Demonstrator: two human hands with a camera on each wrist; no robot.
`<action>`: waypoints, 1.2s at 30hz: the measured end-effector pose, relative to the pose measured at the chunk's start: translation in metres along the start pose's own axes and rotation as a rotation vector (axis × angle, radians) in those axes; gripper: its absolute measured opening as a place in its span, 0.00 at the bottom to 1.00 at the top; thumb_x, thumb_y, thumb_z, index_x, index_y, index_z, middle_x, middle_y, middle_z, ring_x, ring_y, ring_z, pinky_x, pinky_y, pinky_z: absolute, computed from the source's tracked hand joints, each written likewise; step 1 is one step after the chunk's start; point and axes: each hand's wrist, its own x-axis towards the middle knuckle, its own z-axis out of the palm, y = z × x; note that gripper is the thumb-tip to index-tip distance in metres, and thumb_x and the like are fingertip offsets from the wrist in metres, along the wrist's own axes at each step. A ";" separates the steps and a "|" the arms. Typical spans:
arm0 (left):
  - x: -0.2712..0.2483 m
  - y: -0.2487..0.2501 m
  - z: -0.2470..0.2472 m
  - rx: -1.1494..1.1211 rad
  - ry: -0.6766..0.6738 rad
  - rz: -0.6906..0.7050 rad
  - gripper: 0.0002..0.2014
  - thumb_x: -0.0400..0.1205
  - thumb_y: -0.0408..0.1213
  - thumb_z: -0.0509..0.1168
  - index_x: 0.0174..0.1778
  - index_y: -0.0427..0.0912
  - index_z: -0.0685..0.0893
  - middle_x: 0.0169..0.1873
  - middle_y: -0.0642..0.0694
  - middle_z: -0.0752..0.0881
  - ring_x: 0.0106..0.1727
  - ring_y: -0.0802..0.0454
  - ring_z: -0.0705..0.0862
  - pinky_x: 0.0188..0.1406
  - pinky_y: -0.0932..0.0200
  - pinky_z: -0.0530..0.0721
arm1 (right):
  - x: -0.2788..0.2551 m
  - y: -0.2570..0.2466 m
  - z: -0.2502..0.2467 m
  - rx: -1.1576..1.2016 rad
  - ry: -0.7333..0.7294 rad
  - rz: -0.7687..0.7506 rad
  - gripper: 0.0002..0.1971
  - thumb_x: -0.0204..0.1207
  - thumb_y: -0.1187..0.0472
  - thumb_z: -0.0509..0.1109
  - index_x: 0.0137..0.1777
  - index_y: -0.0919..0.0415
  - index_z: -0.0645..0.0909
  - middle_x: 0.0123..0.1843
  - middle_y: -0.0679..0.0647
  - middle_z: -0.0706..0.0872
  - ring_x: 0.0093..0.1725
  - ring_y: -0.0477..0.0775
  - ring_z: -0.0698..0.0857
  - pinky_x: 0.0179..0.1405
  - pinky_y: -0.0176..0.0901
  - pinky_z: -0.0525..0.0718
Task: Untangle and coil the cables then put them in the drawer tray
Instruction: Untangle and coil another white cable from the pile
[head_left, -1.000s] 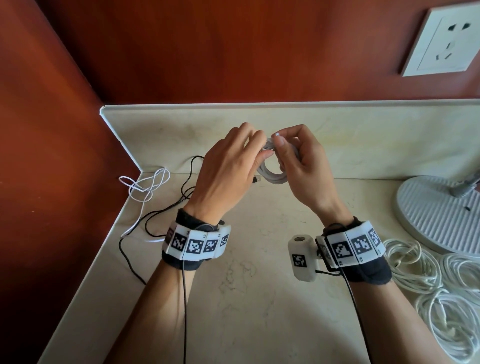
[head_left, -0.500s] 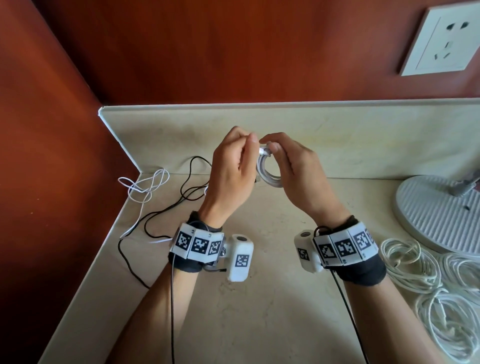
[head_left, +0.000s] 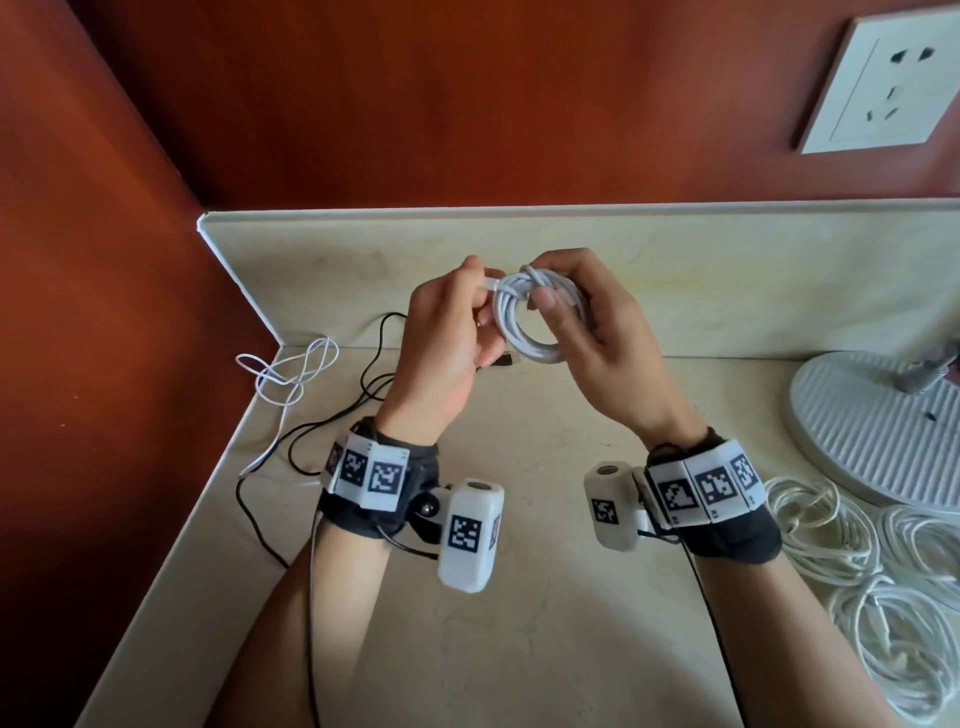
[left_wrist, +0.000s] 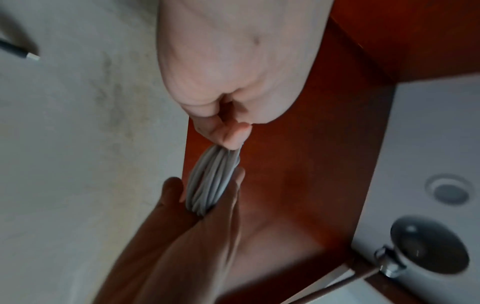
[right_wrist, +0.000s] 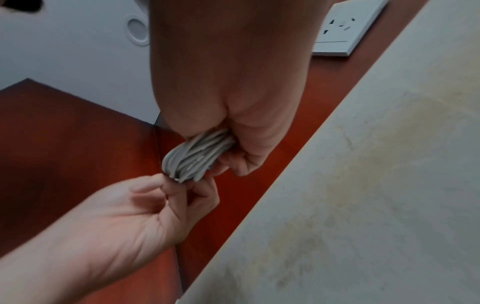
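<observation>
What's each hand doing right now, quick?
Left hand: pinches the loose end of the coiled white cable.
Right hand: grips the same coil, thumb through its loop.

White cable coiled in a small ring, held above the counter.

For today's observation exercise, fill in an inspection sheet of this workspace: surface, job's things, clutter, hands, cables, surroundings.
Surface: pale marble counter with a raised backsplash.
Job's things: white cable coil held above the counter; drawer tray not seen.
Clutter: round white lamp base at right.
Hands: left hand pinches the coil's end; right hand grips the coil.
Cables: loose black cable and thin white cable at left; white coils at right.
Surroundings: red-brown walls, wall socket.
</observation>
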 end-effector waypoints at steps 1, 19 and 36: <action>0.000 0.002 -0.001 -0.063 0.002 -0.057 0.23 0.94 0.37 0.54 0.34 0.35 0.83 0.21 0.49 0.68 0.21 0.56 0.67 0.19 0.64 0.63 | 0.000 -0.002 -0.001 0.034 -0.019 -0.002 0.10 0.92 0.62 0.63 0.68 0.67 0.78 0.50 0.49 0.87 0.43 0.46 0.83 0.45 0.40 0.80; -0.016 -0.011 0.012 0.345 -0.043 0.144 0.23 0.94 0.46 0.55 0.35 0.40 0.75 0.23 0.47 0.74 0.21 0.50 0.73 0.16 0.62 0.67 | -0.031 -0.013 -0.026 0.181 -0.069 0.221 0.13 0.87 0.76 0.62 0.68 0.68 0.68 0.49 0.62 0.88 0.35 0.60 0.90 0.32 0.50 0.87; -0.074 -0.073 0.048 0.331 -0.363 -0.333 0.19 0.93 0.42 0.61 0.38 0.37 0.83 0.25 0.53 0.81 0.22 0.55 0.80 0.17 0.64 0.73 | -0.134 -0.022 -0.080 -0.394 -0.216 0.414 0.08 0.86 0.61 0.70 0.63 0.53 0.83 0.45 0.53 0.91 0.37 0.53 0.89 0.40 0.54 0.87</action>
